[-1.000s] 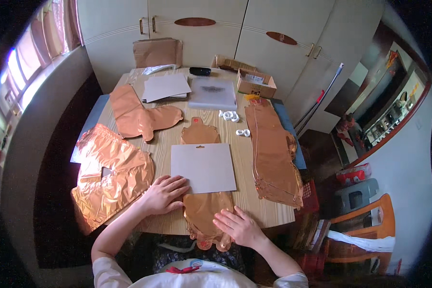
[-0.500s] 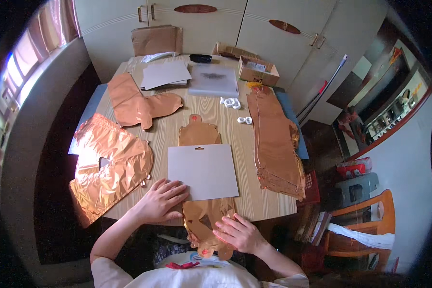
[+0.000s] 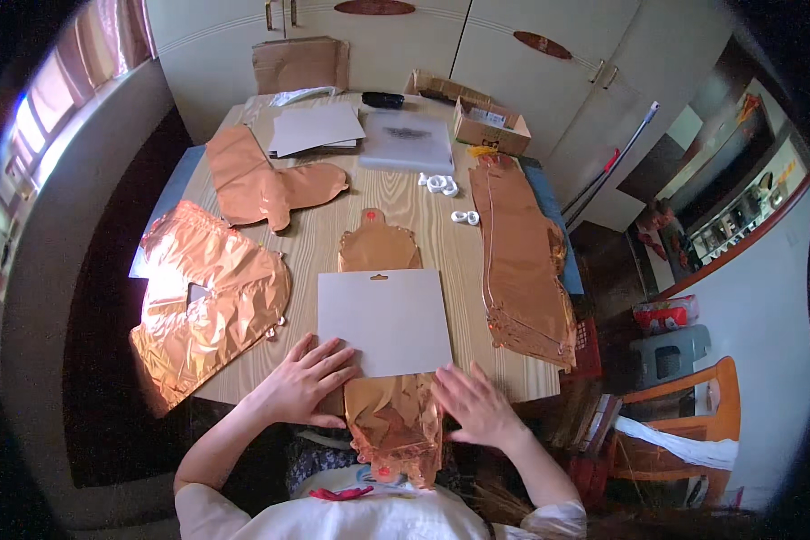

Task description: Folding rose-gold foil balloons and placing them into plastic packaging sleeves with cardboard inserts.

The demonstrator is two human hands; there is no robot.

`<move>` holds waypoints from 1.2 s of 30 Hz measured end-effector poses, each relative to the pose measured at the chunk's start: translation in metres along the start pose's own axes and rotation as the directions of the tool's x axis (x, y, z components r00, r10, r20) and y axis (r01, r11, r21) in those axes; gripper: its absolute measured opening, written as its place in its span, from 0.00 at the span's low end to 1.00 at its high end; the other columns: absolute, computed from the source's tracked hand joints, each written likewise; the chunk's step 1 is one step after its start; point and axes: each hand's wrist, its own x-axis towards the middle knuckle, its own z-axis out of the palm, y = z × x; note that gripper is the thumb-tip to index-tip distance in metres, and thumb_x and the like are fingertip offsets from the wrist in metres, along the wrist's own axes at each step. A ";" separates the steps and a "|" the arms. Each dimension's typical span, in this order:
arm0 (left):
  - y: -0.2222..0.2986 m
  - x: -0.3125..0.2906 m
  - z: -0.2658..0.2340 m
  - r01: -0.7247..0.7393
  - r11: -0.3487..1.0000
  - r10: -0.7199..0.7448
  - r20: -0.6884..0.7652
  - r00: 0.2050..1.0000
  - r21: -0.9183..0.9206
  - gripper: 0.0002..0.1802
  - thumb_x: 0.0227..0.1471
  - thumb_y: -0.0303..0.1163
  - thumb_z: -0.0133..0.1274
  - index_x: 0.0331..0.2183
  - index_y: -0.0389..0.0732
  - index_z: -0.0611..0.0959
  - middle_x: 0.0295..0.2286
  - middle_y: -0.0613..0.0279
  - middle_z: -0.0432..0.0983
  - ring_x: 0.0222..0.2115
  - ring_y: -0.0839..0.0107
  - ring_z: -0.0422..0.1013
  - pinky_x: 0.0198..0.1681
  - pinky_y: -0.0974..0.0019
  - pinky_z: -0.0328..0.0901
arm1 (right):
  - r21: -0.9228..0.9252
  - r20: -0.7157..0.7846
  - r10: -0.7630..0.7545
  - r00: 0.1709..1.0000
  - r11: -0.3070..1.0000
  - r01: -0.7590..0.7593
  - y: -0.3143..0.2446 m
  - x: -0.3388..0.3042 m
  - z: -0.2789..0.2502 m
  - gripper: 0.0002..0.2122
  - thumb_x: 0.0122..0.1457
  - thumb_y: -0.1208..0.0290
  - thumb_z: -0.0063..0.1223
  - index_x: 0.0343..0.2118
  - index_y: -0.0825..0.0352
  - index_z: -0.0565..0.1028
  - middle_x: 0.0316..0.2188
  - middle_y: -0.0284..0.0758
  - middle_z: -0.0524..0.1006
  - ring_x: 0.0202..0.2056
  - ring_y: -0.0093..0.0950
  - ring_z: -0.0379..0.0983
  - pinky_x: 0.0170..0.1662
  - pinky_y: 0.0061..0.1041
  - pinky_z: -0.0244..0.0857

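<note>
A long rose-gold foil balloon [image 3: 380, 250] lies flat along the middle of the wooden table [image 3: 441, 229]. A white card [image 3: 383, 320] covers its middle. The balloon's near end [image 3: 396, 423] hangs over the table's front edge toward my lap. My left hand [image 3: 304, 382] lies flat with fingers spread at the card's near left corner. My right hand [image 3: 473, 405] lies flat and spread at the card's near right corner, beside the foil. Neither hand grips anything.
Crumpled foil balloons [image 3: 207, 297] lie at the left, another foil shape [image 3: 265, 180] behind them, and a stack of long foil balloons [image 3: 522, 261] on the right. White sheets [image 3: 315, 130], a clear sleeve [image 3: 407, 144], a cardboard box [image 3: 490, 126] and small white rolls [image 3: 441, 184] sit at the back.
My right hand has moved from on top of the foil's near end to the right, beside the card's corner. My left hand has stayed at the card's left corner.
</note>
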 end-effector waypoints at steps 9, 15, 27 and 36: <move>0.008 -0.002 0.000 0.035 0.999 -0.036 0.042 0.998 0.026 0.52 0.36 0.68 0.56 0.56 0.44 0.68 0.60 0.54 0.57 0.62 0.53 0.49 0.62 0.37 0.41 | -0.009 0.077 0.081 0.994 0.997 -0.080 0.016 0.029 -0.010 0.48 0.38 0.52 0.66 0.62 0.67 0.56 0.63 0.38 0.55 0.65 0.33 0.47 0.67 0.45 0.37; 0.014 0.000 -0.001 0.043 0.999 -0.043 0.080 0.996 0.002 0.51 0.36 0.61 0.60 0.56 0.40 0.67 0.59 0.50 0.56 0.62 0.53 0.50 0.63 0.41 0.41 | 0.017 0.024 0.092 0.995 0.996 -0.093 0.015 0.029 -0.003 0.43 0.41 0.55 0.65 0.60 0.67 0.59 0.62 0.38 0.57 0.65 0.34 0.49 0.67 0.45 0.39; 0.017 0.002 0.002 0.069 0.997 -0.068 0.057 0.996 -0.020 0.52 0.35 0.57 0.63 0.57 0.39 0.64 0.60 0.48 0.55 0.63 0.53 0.49 0.64 0.42 0.41 | 0.002 -0.032 0.089 0.996 0.996 -0.089 0.014 0.029 0.001 0.44 0.38 0.56 0.67 0.59 0.67 0.60 0.62 0.38 0.58 0.64 0.34 0.50 0.66 0.46 0.41; 0.021 0.004 0.005 0.032 0.999 -0.031 -0.008 0.999 0.038 0.42 0.37 0.48 0.61 0.53 0.36 0.70 0.57 0.50 0.61 0.59 0.57 0.57 0.62 0.48 0.49 | 0.011 -0.038 0.075 0.996 0.997 -0.075 0.016 0.029 0.002 0.43 0.40 0.54 0.65 0.59 0.67 0.60 0.62 0.38 0.59 0.63 0.35 0.52 0.66 0.46 0.42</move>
